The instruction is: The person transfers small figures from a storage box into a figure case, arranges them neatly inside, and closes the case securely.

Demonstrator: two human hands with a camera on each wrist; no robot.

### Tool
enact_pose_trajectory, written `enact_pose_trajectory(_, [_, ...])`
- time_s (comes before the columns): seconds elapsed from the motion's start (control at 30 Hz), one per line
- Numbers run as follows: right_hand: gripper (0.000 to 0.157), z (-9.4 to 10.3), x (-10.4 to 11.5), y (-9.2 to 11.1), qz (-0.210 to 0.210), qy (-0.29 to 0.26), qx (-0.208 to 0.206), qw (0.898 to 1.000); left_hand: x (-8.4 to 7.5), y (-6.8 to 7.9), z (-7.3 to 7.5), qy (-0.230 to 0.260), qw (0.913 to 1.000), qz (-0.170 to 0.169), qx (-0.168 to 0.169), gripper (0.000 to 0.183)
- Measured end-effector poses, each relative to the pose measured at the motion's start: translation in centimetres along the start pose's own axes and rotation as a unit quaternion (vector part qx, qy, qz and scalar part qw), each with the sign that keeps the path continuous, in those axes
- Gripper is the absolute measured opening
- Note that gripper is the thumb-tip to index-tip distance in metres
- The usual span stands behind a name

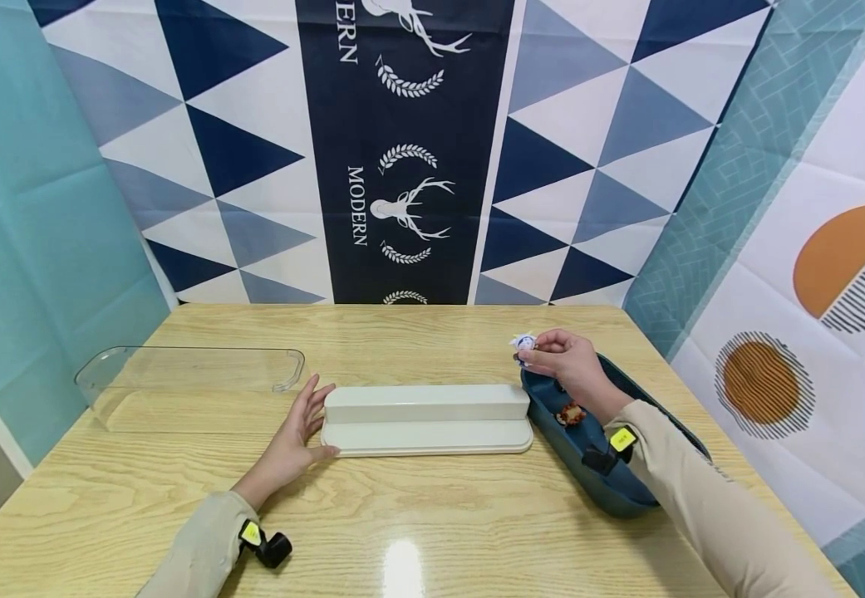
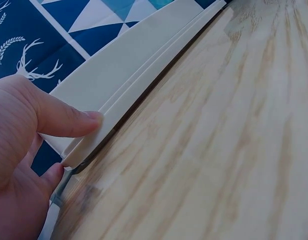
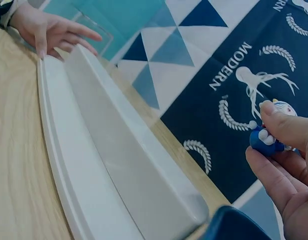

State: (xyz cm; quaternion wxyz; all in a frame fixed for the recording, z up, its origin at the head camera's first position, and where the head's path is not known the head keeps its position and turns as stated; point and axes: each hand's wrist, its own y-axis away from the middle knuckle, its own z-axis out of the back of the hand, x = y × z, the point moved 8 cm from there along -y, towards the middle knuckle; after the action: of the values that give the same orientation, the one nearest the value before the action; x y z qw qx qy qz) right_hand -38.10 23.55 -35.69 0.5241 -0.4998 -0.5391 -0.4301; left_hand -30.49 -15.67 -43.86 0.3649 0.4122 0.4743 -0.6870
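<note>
A white stepped stand (image 1: 426, 440) lies lengthwise on the table. At its left end is my left hand (image 1: 287, 444), fingers spread along the side; in the left wrist view its thumb (image 2: 76, 122) presses the top of the front rim. My right hand (image 1: 580, 370) pinches a small blue and white figurine (image 3: 264, 141) between thumb and fingers, raised over the far end of a dark blue bin (image 1: 611, 497). Part of the figurine is hidden by the fingers. Inside the bin sits a small red-brown figure (image 1: 571, 414); my right forearm covers much of the bin.
A clear plastic cover (image 1: 200, 370) lies at the back left of the wooden table (image 1: 432, 515), close to my left hand. Patterned cloth (image 1: 402, 149) hangs behind the table and along both sides. The bin stands right against the stand's right end.
</note>
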Motion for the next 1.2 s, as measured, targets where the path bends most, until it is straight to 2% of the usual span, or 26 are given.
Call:
enact_pose_trajectory(0.4, [0.019,-2.7,-0.8,0.3,-0.017,0.018,0.001,1.000,0.0,0.1,-0.1,-0.007,0.9999,0.008,-0.002,0.113])
enact_pose_trajectory(0.77, [0.023,-6.3,-1.5,0.9,0.005,0.009,0.023,1.000,0.0,0.1,-0.2,-0.003,0.9999,0.011,-0.001,0.113])
enact_pose_trajectory(1.0, [0.025,-8.1,-2.4,1.4,0.010,0.058,0.019,0.998,0.0,0.1,-0.1,-0.005,0.9999,0.008,0.004,0.113])
enact_pose_trajectory(1.2, [0.027,-9.7,-3.4,1.8,0.001,0.054,0.026,0.998,0.0,0.0,-0.1,-0.003,1.0000,0.004,0.006,0.113])
